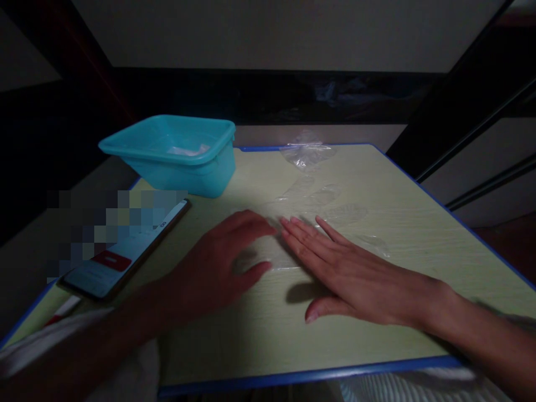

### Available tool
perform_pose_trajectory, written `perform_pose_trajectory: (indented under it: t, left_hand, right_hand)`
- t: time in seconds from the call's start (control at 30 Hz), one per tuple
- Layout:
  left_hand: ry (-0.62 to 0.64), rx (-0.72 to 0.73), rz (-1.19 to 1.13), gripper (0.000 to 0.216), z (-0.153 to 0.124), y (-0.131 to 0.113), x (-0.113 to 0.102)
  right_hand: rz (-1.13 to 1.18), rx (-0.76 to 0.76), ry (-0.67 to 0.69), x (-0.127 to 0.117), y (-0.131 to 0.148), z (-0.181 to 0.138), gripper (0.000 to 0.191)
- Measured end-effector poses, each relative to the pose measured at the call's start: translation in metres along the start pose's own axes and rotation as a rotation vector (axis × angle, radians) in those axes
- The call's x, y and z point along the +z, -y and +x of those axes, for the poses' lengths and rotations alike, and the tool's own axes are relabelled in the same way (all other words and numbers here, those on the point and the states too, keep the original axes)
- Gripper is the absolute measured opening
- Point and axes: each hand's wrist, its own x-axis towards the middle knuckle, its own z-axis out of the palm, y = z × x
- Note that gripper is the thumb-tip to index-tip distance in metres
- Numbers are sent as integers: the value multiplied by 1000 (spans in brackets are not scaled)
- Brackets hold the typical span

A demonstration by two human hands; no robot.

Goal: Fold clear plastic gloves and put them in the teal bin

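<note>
A clear plastic disposable glove (324, 196) lies spread on the table, its see-through fingers fanned toward the far side and the right. Over the lower part of the glove, my right hand (339, 268) is held flat with fingers stretched and thumb apart. My left hand (221, 251) hovers by the glove's left side, fingers curved and thumb spread, with nothing visible between them. Whether either palm presses on the plastic is hard to tell. Another crumpled piece of clear plastic (307, 153) rests at the table's far edge.
A turquoise plastic basket (188, 176) stands at the back left with something pale inside. In front of it lies a phone (138, 245) with a lit screen, partly blurred out. The pale yellow table (419, 234) has a blue edge. A wall panel rises behind.
</note>
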Motion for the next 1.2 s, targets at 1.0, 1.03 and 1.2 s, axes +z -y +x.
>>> perform_pose_trajectory:
  t: [1.0,1.03,1.2]
  left_hand:
    - [469,231,124,80,-10,8,18]
    - [479,234,111,81,-9,12,13]
    - [456,212,57,89,-8,26,-6]
  right_hand:
    - [13,170,34,17,-10,-2,94]
    - [5,172,40,16,-9,-2,94]
    - [-74,147,-18,18,-9,-4,93]
